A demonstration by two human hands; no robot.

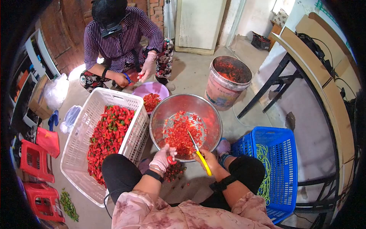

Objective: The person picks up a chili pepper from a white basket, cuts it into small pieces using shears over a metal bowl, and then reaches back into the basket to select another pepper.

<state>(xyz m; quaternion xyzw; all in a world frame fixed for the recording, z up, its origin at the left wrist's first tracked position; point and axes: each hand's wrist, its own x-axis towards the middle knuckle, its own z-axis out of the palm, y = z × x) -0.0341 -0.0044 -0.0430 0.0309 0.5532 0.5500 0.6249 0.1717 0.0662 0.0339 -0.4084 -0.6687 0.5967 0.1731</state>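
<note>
My left hand [160, 159], in a thin pale glove, has its fingers closed on a red pepper [172, 160] at the near rim of a steel basin [212, 114]. Yellow-handled scissors [206, 165] are gripped in my right hand [210, 159], blades pointing up and left over the basin. Chopped red pepper pieces [182, 131] cover much of the basin's bottom. Dark red bits [174, 173] lie on the floor just below my left hand. The scissors and the held pepper are apart.
On the left, a white crate [77, 114] holds many whole red peppers. A co-worker [126, 42] squats opposite beside a lilac bowl [160, 87] of cut peppers. A stained bucket [221, 89] stands behind the basin; a blue basket [284, 171] with green rope sits right.
</note>
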